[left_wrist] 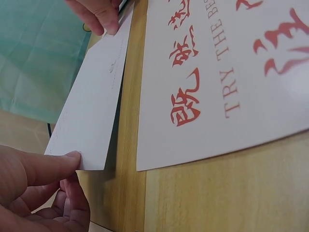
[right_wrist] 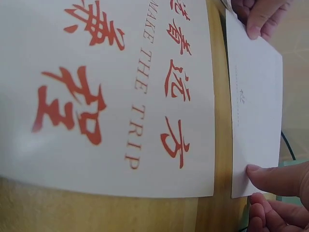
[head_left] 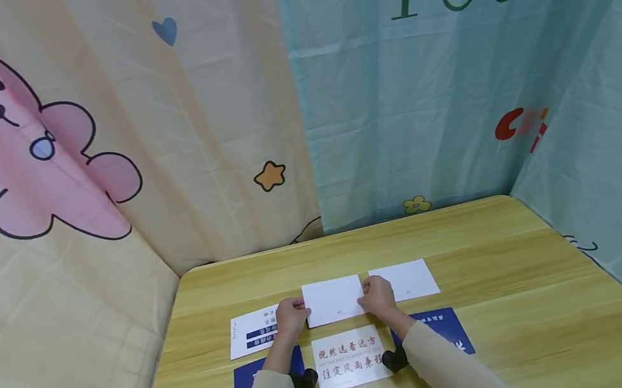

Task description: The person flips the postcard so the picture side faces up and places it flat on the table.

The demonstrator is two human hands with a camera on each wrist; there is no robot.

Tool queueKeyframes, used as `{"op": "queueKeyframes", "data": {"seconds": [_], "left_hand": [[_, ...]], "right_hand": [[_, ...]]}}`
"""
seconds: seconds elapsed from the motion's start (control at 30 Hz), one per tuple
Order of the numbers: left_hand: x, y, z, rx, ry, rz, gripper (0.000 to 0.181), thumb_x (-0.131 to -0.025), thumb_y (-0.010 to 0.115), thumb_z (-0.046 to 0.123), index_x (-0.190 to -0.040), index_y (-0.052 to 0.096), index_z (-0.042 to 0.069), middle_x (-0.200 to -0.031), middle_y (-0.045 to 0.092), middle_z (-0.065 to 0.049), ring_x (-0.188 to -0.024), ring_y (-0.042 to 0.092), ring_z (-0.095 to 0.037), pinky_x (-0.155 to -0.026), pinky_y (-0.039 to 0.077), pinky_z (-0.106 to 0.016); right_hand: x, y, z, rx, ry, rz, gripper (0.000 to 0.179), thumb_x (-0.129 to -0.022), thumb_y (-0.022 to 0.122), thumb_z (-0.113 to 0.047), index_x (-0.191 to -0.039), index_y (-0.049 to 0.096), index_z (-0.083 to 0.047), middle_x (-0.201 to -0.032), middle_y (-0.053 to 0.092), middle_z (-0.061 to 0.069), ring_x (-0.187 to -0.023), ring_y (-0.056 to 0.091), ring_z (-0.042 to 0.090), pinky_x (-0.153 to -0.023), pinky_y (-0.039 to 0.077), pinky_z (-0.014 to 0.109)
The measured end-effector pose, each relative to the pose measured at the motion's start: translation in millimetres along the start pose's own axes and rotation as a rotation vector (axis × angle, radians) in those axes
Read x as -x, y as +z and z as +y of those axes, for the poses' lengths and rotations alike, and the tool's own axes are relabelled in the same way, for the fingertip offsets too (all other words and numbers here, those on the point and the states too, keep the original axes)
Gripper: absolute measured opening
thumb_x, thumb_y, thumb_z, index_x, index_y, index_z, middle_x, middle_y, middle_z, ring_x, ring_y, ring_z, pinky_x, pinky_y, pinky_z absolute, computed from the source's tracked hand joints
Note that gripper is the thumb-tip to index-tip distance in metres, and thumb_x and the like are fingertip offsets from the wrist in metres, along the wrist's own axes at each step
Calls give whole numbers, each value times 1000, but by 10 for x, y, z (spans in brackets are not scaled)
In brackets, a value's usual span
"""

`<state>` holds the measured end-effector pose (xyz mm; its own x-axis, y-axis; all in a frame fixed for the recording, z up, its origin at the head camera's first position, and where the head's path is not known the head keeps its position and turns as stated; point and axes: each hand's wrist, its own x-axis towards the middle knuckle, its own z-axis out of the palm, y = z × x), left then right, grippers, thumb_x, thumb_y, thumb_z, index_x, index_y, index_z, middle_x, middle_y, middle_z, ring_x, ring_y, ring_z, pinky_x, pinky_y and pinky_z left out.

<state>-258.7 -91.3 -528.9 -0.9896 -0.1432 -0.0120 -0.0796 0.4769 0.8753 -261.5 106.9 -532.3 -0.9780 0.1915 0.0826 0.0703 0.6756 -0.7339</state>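
Both hands hold a blank-looking white card [head_left: 333,300] by its two side edges. At its left edge the left hand [head_left: 292,316] pinches it, thumb on top and fingertips below. The right hand [head_left: 377,295] pinches the opposite edge in the same way. In the left wrist view the white card [left_wrist: 91,87] is tilted, with a dark shadow under its near edge. The right wrist view shows small faint print on the card [right_wrist: 256,106]. Directly in front of it lies a white card with red characters [head_left: 350,359], flat on the table.
Dark blue cards lie at front left [head_left: 244,381] and front right [head_left: 447,326], partly under the forearms. A white card with blue bars [head_left: 246,329] is at back left, a plain white card [head_left: 409,279] at back right. Patterned curtains [head_left: 220,102] stand behind the wooden table [head_left: 527,272].
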Motion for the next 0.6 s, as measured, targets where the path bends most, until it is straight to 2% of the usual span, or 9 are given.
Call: {"op": "queueKeyframes", "data": {"seconds": [0.1,0.23,0.4,0.6], "left_hand": [[2,-7,-9,-2,12,-2,19,-72,68,-8,-90,64,-13,-74,61,-10,-70,58,-20,-63,49,-30],[11,-12,-26,0,24,-11,19,-72,68,-8,-90,64,-13,-74,61,-10,-70,57,-20,-63,49,-31],[12,-20,-50,19,33,-6,18,-72,68,-9,-89,64,-12,-74,61,-10,-70,57,-20,-64,49,-31],[-1,-31,-71,29,48,4,16,-72,69,-9,-87,64,-11,-73,61,-9,-68,57,-18,-61,48,-29]], "right_hand": [[-22,2,2,-14,21,-22,25,-63,77,4,-62,53,-3,-58,47,2,-56,45,17,-54,36,28],[-38,-10,-2,-25,42,-61,17,-66,77,1,-73,62,0,-62,50,2,-61,48,17,-58,40,29],[-50,-22,-4,-21,46,-82,17,-69,76,-2,-83,67,3,-68,56,4,-63,51,18,-57,43,29],[-52,-40,-5,-14,37,-102,11,-73,74,-6,-72,65,0,-64,55,4,-59,48,16,-52,39,27]]}}
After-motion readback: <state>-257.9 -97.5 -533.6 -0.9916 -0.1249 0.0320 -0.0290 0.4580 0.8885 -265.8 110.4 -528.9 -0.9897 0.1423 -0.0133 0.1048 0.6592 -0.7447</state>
